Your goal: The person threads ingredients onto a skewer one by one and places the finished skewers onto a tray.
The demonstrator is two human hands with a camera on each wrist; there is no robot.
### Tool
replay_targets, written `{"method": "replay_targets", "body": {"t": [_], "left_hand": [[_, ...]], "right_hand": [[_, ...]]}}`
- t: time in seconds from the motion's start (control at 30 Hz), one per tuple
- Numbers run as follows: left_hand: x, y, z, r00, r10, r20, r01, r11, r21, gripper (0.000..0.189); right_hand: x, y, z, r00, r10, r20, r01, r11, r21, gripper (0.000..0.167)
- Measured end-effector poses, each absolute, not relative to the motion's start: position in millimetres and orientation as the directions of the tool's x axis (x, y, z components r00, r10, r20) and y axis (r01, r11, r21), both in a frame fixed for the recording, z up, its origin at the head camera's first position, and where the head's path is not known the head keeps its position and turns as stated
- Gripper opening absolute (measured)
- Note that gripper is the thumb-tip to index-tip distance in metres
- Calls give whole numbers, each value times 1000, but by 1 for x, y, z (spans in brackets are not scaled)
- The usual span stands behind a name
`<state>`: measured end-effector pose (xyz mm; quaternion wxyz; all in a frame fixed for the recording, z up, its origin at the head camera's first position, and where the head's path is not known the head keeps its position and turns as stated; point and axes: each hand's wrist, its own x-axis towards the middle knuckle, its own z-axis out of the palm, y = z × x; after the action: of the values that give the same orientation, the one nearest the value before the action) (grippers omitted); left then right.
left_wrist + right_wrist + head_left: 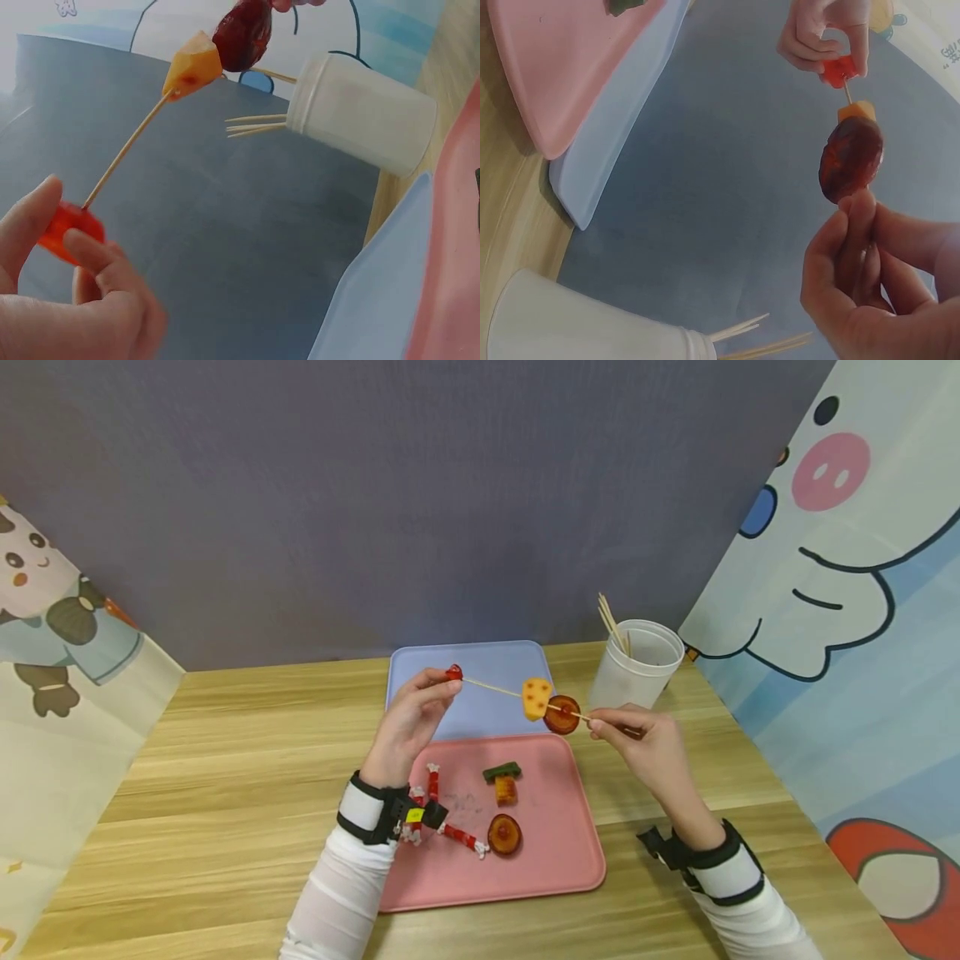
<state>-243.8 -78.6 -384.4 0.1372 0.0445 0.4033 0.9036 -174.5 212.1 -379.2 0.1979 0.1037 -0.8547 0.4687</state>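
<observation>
Wooden skewer (129, 150): held aloft over wooden table (262, 760). Pink tray (555, 827) nearer, blue tray (480, 658) beyond; white tub (637, 675) at right. Right hand (651, 745): fingers pinching skewer end. Threaded: brown disc (562, 722), spotted yellow wedge (536, 697). Left hand (414, 714): fingers curled, gripping red piece (454, 672) at opposite end.

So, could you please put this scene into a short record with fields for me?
left hand: pinches the red piece at one end of the skewer
right hand: grips the skewer's other end
on skewer, left to right in the head view: red piece, yellow piece, round brown piece
on pink tray: red-and-white pieces, green piece, yellow-brown piece, second round brown piece
beyond pink tray: blue tray
white cup: holds sticks
</observation>
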Motion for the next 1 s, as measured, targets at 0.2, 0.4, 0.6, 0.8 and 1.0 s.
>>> {"method": "replay_targets", "body": {"t": [0.2,0.4,0.6,0.8,1.0], "left_hand": [[-240,-64,-386,-934,355,-44,-257,-579,774,22],[-237,-59,-390,-935,347,-66,-258,-544,798,22],[-234,-49,-393,-910,408,-77,-282,-471,836,23],[-233,-45,-395,-912,402,-84,-290,-483,826,23],[-235,-44,-398,-917,390,-86,-272,-452,849,20]], "right_hand": [[-176,206,-386,-912,-52,406,-373,516,-771,13],[-176,202,-389,-915,-39,402,-364,513,-778,13],[-174,197,-388,-915,-55,399,-368,516,-774,13],[-160,182,-361,-918,-46,394,-355,540,-763,11],[-163,183,-368,-908,-26,418,-367,528,-766,11]]}}
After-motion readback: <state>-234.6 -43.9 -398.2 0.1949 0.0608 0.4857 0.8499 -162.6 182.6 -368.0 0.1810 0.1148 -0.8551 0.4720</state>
